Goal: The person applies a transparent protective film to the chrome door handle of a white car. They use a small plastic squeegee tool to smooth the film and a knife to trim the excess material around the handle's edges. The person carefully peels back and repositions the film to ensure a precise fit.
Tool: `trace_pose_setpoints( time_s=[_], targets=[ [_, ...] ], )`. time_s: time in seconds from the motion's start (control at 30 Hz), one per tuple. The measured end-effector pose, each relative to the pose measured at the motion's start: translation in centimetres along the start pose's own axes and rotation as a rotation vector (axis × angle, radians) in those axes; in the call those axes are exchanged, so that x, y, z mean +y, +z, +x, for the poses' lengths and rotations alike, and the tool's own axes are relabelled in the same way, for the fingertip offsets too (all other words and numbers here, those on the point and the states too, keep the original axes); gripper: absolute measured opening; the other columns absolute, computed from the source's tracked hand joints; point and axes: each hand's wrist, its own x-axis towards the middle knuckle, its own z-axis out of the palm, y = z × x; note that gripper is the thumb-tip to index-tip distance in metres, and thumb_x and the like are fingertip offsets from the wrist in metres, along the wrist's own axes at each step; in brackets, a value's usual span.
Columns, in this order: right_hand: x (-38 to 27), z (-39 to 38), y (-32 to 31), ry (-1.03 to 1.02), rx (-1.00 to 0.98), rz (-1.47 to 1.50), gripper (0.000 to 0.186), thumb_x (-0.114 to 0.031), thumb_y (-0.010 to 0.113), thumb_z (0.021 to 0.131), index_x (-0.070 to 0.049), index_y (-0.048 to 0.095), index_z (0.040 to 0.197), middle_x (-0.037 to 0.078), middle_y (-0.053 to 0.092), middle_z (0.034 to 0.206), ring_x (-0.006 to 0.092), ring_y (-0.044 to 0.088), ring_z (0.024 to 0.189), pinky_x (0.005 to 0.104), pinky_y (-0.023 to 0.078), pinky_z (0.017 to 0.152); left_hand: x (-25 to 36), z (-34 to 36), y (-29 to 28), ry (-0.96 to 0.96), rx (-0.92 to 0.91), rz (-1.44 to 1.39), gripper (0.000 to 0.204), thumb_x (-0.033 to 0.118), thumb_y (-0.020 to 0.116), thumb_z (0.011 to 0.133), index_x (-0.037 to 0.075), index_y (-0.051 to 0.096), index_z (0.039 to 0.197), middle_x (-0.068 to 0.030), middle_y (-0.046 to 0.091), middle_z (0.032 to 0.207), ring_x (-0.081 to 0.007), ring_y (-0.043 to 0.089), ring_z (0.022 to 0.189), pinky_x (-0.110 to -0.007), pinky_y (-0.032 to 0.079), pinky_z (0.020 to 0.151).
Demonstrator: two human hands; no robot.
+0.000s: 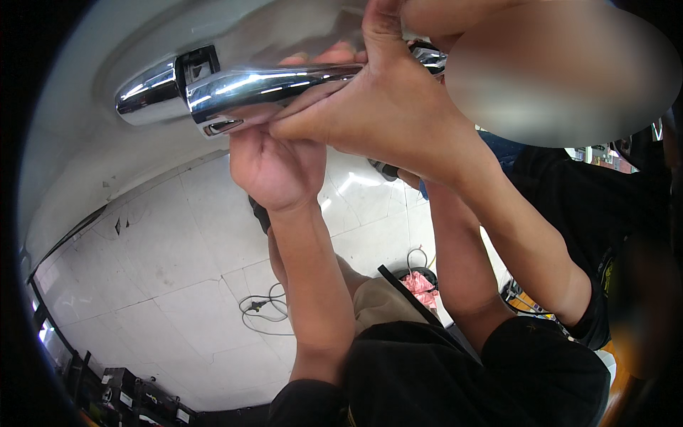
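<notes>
A shiny chrome car door handle [277, 92] runs across the top of the view on a silver-grey door panel [78, 149]. From below, my left hand [279, 167] reaches up against the handle. Its fingers go behind the bar, and fingertips show above it, so the hand is closed round it. Another person's hand [388, 99] comes in from the right and lies over the handle, thumb raised. My right forearm [466, 256] passes up behind that person's arm [498, 185], which hides my right hand. Beside the handle's left end sits a separate chrome cap [151, 92] with a dark gap between.
The other person, in a black top [583, 206], stands close at the right. Below are pale floor tiles [156, 285], a coiled grey cable with a plug [260, 307] and a bin with a pink bag [421, 288]. Black cases [124, 398] stand at the lower left.
</notes>
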Motion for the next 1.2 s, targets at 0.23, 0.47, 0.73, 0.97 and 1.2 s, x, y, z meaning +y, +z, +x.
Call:
trace_pose_setpoints(
  time_s=[0.23,0.47,0.73,0.97,1.2],
  targets=[
    [0.1,0.2,-0.9,-0.007,0.001,0.004,0.029,-0.02,0.078,0.082,-0.001,0.062,0.097,0.004,0.057,0.072,0.0135,0.055,0.066,0.0289,0.044,0.061,0.0,-0.2,0.2,-0.006,0.018,0.091,0.059,0.04,0.022,0.11,-0.001,0.048,0.145,-0.0337,0.053,0.143,-0.0458,0.045,0.141,-0.054,0.033,0.12],
    [0.5,0.6,-2.2,-0.005,0.001,0.003,0.027,-0.019,0.076,0.083,-0.001,0.063,0.099,0.005,0.057,0.071,0.0138,0.055,0.066,0.029,0.044,0.061,-0.2,-0.4,0.9,0.01,0.061,0.082,0.059,0.039,0.023,0.11,0.0,0.054,0.142,-0.0326,0.056,0.14,-0.0451,0.049,0.136,-0.054,0.035,0.118],
    [0.8,1.3,-3.6,-0.012,0.008,-0.016,0.025,-0.017,0.074,0.085,0.0,0.065,0.101,0.006,0.058,0.07,0.014,0.056,0.065,0.029,0.044,0.06,-0.4,-0.2,1.0,0.006,0.021,0.026,0.06,0.04,0.024,0.11,-0.002,0.051,0.144,-0.0343,0.053,0.142,-0.0456,0.048,0.137,-0.054,0.034,0.12],
    [1.4,1.0,-3.7,-0.011,0.01,-0.014,0.023,-0.015,0.072,0.087,0.0,0.066,0.103,0.006,0.058,0.069,0.0142,0.056,0.064,0.0291,0.044,0.06,-0.3,-0.1,1.2,0.004,0.022,0.0,0.059,0.039,0.022,0.11,-0.001,0.048,0.144,-0.0343,0.051,0.144,-0.0446,0.049,0.138,-0.054,0.035,0.12],
    [1.4,1.1,-4.1,-0.015,0.007,-0.008,0.022,-0.014,0.071,0.089,0.001,0.067,0.105,0.007,0.059,0.069,0.0144,0.056,0.063,0.0292,0.044,0.06,-0.5,0.3,1.3,-0.007,-0.006,-0.029,0.057,0.038,0.022,0.11,0.0,0.048,0.145,-0.0328,0.051,0.145,-0.044,0.05,0.137,-0.054,0.036,0.119]
  ],
)
